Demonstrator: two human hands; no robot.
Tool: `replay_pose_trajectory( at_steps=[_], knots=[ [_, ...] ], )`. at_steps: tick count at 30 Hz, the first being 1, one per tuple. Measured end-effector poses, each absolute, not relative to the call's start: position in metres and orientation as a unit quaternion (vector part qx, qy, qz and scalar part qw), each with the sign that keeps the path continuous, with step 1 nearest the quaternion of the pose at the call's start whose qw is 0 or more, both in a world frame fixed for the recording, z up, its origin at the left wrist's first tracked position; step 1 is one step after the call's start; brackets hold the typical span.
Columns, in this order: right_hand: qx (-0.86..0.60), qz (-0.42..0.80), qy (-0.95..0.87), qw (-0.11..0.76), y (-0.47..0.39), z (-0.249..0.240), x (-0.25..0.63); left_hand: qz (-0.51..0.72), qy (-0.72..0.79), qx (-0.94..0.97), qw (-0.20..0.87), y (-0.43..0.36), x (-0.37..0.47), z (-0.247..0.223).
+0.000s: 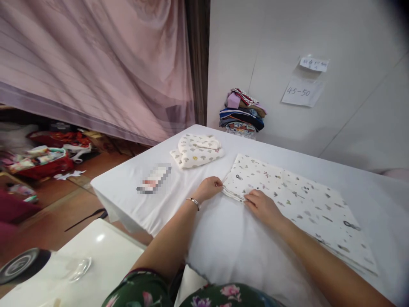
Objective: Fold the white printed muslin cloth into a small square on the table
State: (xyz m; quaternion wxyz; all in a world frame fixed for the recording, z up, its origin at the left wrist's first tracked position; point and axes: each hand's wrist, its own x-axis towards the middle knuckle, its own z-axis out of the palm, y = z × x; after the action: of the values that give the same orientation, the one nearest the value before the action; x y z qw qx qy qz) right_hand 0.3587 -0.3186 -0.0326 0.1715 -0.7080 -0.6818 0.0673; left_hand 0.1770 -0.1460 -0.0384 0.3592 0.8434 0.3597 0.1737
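A white cloth with small printed figures [297,196] lies folded in flat layers on the white-covered table [128,183]. My left hand [209,188], with a bracelet at the wrist, pinches the cloth's near left corner between thumb and fingers. A little to the right, my right hand [262,207] has its thumb and fingers closed on the near edge of the same cloth. Beyond my left hand sits a second printed cloth [198,151], folded into a thicker bundle. Left of it lies a blurred flat object [155,178].
Folded clothes [243,111] are stacked behind the table's far edge, by the wall. At the lower left stands a glossy white surface [105,251] with a clear round item and a dark round object [24,265]. A red basket [44,164] rests on the floor below the pink curtain.
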Motion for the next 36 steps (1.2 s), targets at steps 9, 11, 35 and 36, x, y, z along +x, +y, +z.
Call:
replay_pose_trajectory(
  at_steps=[9, 11, 35, 36],
  knots=[
    [-0.72, 0.034, -0.678, 0.147, -0.266, -0.033, 0.326, 0.152, 0.348, 0.838, 0.392, -0.149, 0.178, -0.035],
    [-0.729, 0.02, -0.67, 0.142, -0.262, -0.035, 0.323, 0.141, 0.349, 0.84, 0.39, -0.15, 0.178, -0.034],
    [-0.704, -0.029, -0.701, 0.116, -0.257, -0.04, 0.313, 0.093, 0.453, 0.831, 0.31, -0.154, 0.184, -0.032],
    [-0.704, -0.026, -0.702, 0.107, -0.256, -0.039, 0.312, 0.092, 0.452, 0.831, 0.312, -0.153, 0.183, -0.032]
  ],
)
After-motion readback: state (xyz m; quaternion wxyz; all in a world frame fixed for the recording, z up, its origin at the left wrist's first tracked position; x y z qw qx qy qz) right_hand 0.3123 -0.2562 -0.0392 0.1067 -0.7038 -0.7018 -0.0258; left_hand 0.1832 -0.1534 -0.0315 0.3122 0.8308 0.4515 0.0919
